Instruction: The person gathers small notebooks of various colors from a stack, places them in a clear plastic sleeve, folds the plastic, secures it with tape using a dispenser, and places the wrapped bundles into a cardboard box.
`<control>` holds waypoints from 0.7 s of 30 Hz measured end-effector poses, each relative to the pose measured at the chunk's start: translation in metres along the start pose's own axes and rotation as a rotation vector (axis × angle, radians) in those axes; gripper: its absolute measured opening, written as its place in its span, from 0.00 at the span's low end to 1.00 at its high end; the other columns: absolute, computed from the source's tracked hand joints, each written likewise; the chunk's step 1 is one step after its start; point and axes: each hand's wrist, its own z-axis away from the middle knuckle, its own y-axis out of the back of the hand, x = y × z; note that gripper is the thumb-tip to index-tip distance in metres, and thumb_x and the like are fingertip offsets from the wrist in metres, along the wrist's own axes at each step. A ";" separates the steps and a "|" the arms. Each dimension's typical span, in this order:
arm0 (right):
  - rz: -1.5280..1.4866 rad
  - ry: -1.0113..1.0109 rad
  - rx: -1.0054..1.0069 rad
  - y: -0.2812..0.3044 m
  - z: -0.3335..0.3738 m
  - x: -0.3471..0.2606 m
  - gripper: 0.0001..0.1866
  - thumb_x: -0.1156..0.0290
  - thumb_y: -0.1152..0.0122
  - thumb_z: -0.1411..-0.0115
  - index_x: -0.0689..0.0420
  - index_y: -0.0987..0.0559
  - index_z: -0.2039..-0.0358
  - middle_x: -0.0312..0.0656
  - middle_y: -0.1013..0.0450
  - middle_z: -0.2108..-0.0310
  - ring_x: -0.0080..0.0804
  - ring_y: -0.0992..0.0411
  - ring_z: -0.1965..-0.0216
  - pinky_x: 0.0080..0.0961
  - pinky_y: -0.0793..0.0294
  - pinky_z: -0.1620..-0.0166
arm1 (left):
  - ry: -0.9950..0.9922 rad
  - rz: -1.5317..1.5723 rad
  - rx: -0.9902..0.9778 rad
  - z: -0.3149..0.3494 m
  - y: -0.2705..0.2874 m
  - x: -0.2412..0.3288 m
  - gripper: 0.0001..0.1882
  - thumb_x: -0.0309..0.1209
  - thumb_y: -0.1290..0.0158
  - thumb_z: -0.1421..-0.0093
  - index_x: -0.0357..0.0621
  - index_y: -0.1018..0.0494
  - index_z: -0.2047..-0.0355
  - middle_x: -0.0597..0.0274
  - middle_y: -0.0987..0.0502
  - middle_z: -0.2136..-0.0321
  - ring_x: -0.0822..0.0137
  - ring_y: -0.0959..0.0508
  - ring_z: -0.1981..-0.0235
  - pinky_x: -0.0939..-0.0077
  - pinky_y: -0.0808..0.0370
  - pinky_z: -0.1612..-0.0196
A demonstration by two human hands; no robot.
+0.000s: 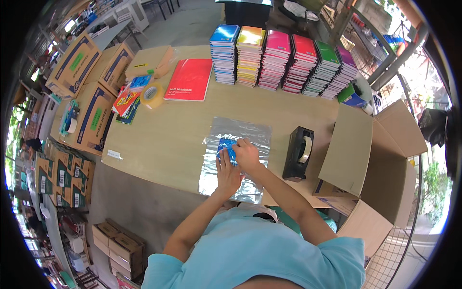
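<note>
On the table in front of me lies a clear plastic sheet or bag [260,132], its surface creased and shiny. A small blue item [225,143], perhaps a notebook or packet, rests on or inside it, partly covered by my hands. My left hand [227,177] lies on the item's lower part with its fingers stretched out. My right hand [247,155] is at the item's right edge, its fingers bent and closed together. What those fingers pinch, if anything, is hidden.
A black tape dispenser [292,161] and an open carton [346,154] stand right. Notebook stacks [278,62] in several colours line the far edge. A red notebook [188,79], tape roll [152,95] and colourful packets [129,98] lie far left, beside closed cartons [91,118].
</note>
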 end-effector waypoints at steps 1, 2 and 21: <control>-0.016 -0.004 0.011 0.000 0.002 -0.002 0.06 0.74 0.42 0.55 0.57 0.20 0.73 0.41 0.28 0.67 0.39 0.28 0.61 0.33 0.23 0.65 | -0.020 0.047 0.042 0.000 -0.004 -0.004 0.37 0.35 0.37 0.49 0.49 0.36 0.38 0.24 0.57 0.35 0.28 0.59 0.32 0.32 0.56 0.36; -0.034 -0.003 0.020 0.000 0.003 -0.005 0.05 0.74 0.42 0.55 0.57 0.22 0.75 0.41 0.28 0.68 0.39 0.27 0.63 0.33 0.23 0.66 | -0.025 0.046 0.037 0.000 -0.014 -0.011 0.37 0.35 0.37 0.49 0.49 0.36 0.38 0.24 0.57 0.35 0.28 0.59 0.32 0.32 0.56 0.36; 0.041 -0.140 0.066 -0.004 0.011 -0.029 0.04 0.75 0.41 0.56 0.55 0.22 0.76 0.40 0.30 0.74 0.41 0.28 0.68 0.36 0.26 0.67 | -0.065 -0.049 0.113 -0.022 -0.035 -0.022 0.39 0.34 0.52 0.41 0.32 0.54 0.33 0.26 0.64 0.33 0.27 0.64 0.32 0.27 0.62 0.37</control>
